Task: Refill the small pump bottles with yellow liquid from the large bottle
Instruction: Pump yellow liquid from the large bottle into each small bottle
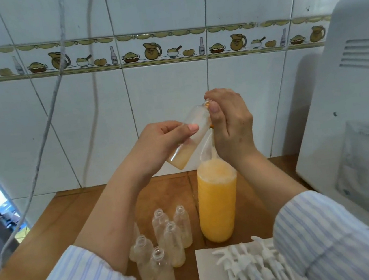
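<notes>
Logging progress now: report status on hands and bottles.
Left hand grips tilted small bottle. Right hand at its neck. Large bottle upright below. Nothing in the way.

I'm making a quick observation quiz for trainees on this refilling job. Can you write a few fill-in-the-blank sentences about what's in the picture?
1. The left hand holds a small bottle that is tilted, with pale liquid pooled at its ____ end.
2. The large bottle of yellow liquid stands on the ____ table.
3. The white pump heads lie on a white sheet, ____ from any bottle.
4. The uncapped small bottles stand to the ____ of the large bottle.

Missing words: lower; wooden; detached; left
</notes>
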